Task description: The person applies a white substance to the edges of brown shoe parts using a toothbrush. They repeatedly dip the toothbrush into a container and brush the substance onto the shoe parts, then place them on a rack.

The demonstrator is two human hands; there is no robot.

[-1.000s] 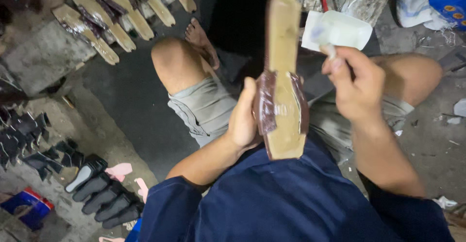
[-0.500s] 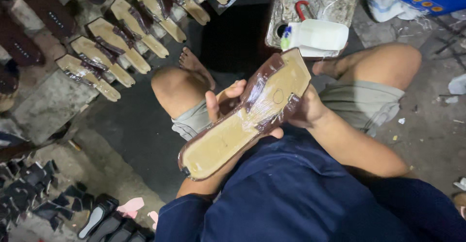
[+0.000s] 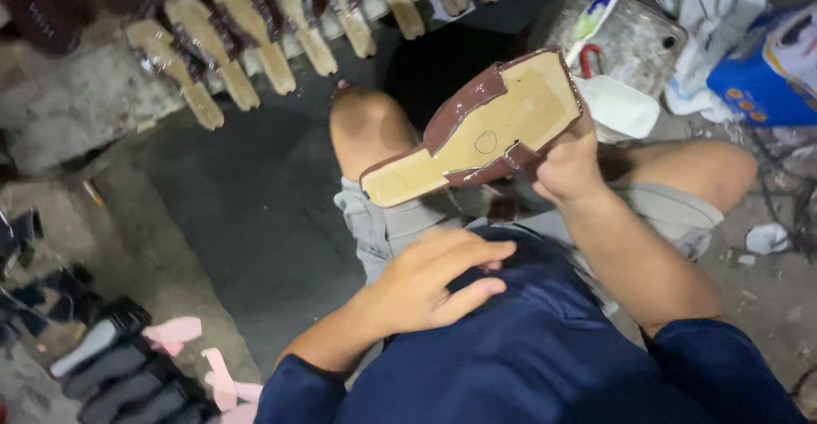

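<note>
My right hand (image 3: 568,162) grips a tan shoe sole (image 3: 485,130) with dark brown leather folded over its edges, holding it up over my knees with the underside facing me. A small circle is drawn near its middle. My left hand (image 3: 434,284) rests flat on my lap against my dark blue shirt, fingers slightly apart, holding nothing.
A row of similar tan soles with brown straps (image 3: 255,41) lies on the floor ahead. A white rectangular container (image 3: 619,108) sits on a grey metal can (image 3: 634,37) at upper right, beside a blue box (image 3: 762,67). Black heel pieces (image 3: 119,369) and pink scraps (image 3: 174,332) lie at lower left.
My left hand has let go of the sole and dropped to my lap. My right hand alone now holds the sole, raised and turned with its toe to the right.
</note>
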